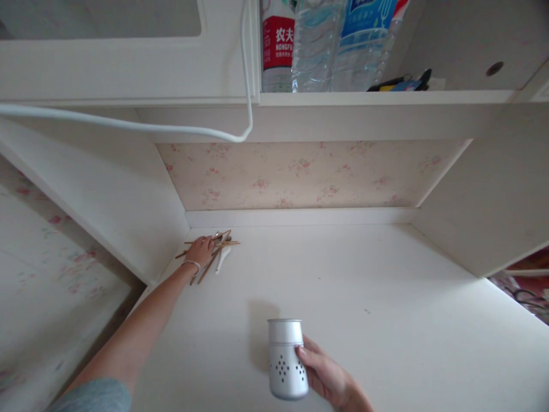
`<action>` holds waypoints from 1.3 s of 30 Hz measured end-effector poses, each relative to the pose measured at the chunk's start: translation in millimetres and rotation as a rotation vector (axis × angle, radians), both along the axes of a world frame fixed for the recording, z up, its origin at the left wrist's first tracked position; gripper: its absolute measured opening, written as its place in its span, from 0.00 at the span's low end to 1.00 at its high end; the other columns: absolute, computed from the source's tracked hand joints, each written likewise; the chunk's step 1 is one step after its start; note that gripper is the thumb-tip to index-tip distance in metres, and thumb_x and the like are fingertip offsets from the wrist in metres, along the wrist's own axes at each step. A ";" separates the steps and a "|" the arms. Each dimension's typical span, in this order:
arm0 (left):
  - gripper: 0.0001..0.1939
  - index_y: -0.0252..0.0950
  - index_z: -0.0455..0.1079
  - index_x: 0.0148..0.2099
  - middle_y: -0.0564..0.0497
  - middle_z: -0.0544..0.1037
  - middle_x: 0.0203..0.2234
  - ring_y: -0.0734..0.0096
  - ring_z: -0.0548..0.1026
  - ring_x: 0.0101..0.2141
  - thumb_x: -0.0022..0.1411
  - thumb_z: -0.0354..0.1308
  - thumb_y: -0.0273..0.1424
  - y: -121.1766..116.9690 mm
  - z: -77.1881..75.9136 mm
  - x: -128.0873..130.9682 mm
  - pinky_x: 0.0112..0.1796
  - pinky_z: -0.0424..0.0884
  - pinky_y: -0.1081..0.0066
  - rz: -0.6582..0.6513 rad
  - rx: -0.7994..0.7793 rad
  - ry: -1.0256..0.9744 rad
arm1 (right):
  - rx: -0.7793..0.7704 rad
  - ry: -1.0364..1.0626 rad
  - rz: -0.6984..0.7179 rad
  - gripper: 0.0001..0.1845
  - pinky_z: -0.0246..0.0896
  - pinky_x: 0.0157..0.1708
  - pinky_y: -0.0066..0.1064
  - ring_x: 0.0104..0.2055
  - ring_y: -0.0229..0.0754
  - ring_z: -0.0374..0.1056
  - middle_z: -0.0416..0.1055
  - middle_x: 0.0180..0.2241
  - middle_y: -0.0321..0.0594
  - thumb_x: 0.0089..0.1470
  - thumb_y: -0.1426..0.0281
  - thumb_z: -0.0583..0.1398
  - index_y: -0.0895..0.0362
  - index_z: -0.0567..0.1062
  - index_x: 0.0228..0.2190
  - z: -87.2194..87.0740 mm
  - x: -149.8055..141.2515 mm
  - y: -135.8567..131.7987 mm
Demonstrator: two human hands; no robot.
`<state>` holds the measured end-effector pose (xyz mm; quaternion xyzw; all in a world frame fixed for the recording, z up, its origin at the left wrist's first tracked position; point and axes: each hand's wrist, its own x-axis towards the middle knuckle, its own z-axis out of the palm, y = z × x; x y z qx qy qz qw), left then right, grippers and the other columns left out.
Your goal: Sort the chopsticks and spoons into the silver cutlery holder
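Note:
My left hand (200,249) reaches far to the back left corner of the white desk (386,309) and rests on a pile of wooden chopsticks (217,247), its fingers curled over them. A white spoon (222,258) lies in the same pile, just right of the hand. A thin band sits on that wrist. Near the front, my right hand (328,375) grips a silver metal cup with small holes (286,359), holding it upright by its right side, just above the desk surface.
Floral wallpaper (300,174) backs the desk niche, with white side panels left and right. A shelf (386,97) above holds water bottles (317,43) and small items. A white cable (128,123) hangs across the upper left.

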<state>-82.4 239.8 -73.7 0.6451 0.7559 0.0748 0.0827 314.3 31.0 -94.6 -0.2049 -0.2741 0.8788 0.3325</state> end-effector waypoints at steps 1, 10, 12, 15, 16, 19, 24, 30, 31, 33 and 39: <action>0.26 0.33 0.60 0.64 0.36 0.65 0.60 0.54 0.59 0.62 0.70 0.37 0.37 -1.2 -2.1 -2.5 0.60 0.53 0.58 0.020 0.001 0.018 | -0.003 -0.001 0.000 0.29 0.62 0.46 0.34 0.44 0.45 0.72 0.76 0.43 0.47 0.48 0.60 0.70 0.60 0.75 0.48 -0.1 0.2 0.0; 0.24 0.48 0.62 0.62 0.42 0.67 0.58 0.44 0.69 0.53 0.67 0.42 0.44 -7.1 -12.4 -1.1 0.52 0.63 0.46 -0.014 -0.008 0.103 | 0.021 0.003 0.030 0.28 0.61 0.48 0.36 0.47 0.47 0.71 0.76 0.45 0.47 0.48 0.61 0.70 0.58 0.74 0.49 2.7 0.6 1.7; 0.24 0.46 0.62 0.62 0.43 0.68 0.57 0.45 0.68 0.53 0.66 0.45 0.43 -9.4 -14.0 3.6 0.52 0.63 0.49 -0.048 0.015 0.107 | 0.048 0.000 0.049 0.30 0.60 0.49 0.37 0.48 0.49 0.71 0.75 0.46 0.48 0.46 0.61 0.70 0.58 0.74 0.50 3.2 1.1 2.0; 0.23 0.45 0.64 0.62 0.45 0.69 0.56 0.50 0.69 0.53 0.66 0.45 0.38 -14.9 -17.8 9.7 0.54 0.62 0.54 -0.093 0.055 0.098 | 0.121 -0.026 0.022 0.33 0.59 0.49 0.40 0.50 0.52 0.69 0.75 0.46 0.48 0.43 0.61 0.72 0.58 0.73 0.51 4.1 0.4 4.4; 0.23 0.45 0.64 0.62 0.45 0.69 0.56 0.51 0.69 0.53 0.66 0.45 0.36 -17.2 -19.0 11.4 0.54 0.62 0.55 -0.100 0.071 0.094 | 0.148 -0.044 0.000 0.33 0.59 0.49 0.41 0.50 0.53 0.69 0.75 0.46 0.48 0.43 0.62 0.72 0.58 0.73 0.50 5.2 -0.8 6.6; 0.24 0.43 0.62 0.63 0.44 0.69 0.56 0.53 0.70 0.52 0.66 0.45 0.33 -24.1 -19.9 15.6 0.54 0.63 0.56 -0.098 0.136 0.079 | 0.228 -0.153 -0.078 0.34 0.60 0.49 0.41 0.51 0.53 0.68 0.75 0.47 0.46 0.41 0.64 0.72 0.56 0.72 0.51 13.8 -8.2 20.9; 0.24 0.41 0.60 0.64 0.44 0.66 0.58 0.56 0.67 0.54 0.66 0.44 0.30 -39.5 -10.4 26.6 0.56 0.62 0.58 -0.102 0.257 0.049 | 0.402 -0.446 -0.275 0.35 0.60 0.52 0.41 0.50 0.48 0.69 0.74 0.49 0.44 0.43 0.66 0.72 0.53 0.69 0.52 37.7 -34.7 80.6; 0.16 0.34 0.70 0.51 0.41 0.73 0.48 0.57 0.70 0.51 0.65 0.48 0.32 -104.6 -11.9 64.2 0.56 0.63 0.58 -0.119 0.403 -0.268 | 0.624 -0.901 -0.575 0.38 0.66 0.46 0.41 0.46 0.48 0.71 0.75 0.47 0.44 0.38 0.61 0.72 0.54 0.69 0.51 37.8 -75.5 183.7; 0.16 0.34 0.70 0.50 0.41 0.74 0.46 0.58 0.71 0.48 0.65 0.49 0.34 -120.4 -14.6 72.2 0.53 0.65 0.59 -0.108 0.383 -0.373 | 0.630 -0.929 -0.592 0.39 0.67 0.45 0.40 0.46 0.48 0.71 0.75 0.46 0.44 0.38 0.61 0.72 0.54 0.68 0.52 35.0 -82.7 199.1; 0.18 0.34 0.70 0.50 0.45 0.76 0.38 0.64 0.74 0.36 0.65 0.48 0.38 -151.5 -20.5 86.7 0.42 0.71 0.64 -0.056 0.241 -0.595 | 0.647 -0.966 -0.621 0.40 0.67 0.44 0.39 0.45 0.47 0.71 0.75 0.46 0.44 0.37 0.62 0.72 0.54 0.67 0.52 28.9 -97.2 226.3; 0.22 0.36 0.72 0.43 0.54 0.72 0.23 0.70 0.68 0.25 0.65 0.45 0.47 -205.5 -30.0 99.6 0.28 0.61 0.72 0.015 0.002 -0.810 | 0.737 -1.082 -0.682 0.39 0.63 0.50 0.40 0.49 0.48 0.70 0.74 0.47 0.44 0.37 0.66 0.71 0.55 0.67 0.52 14.3 -134.4 276.9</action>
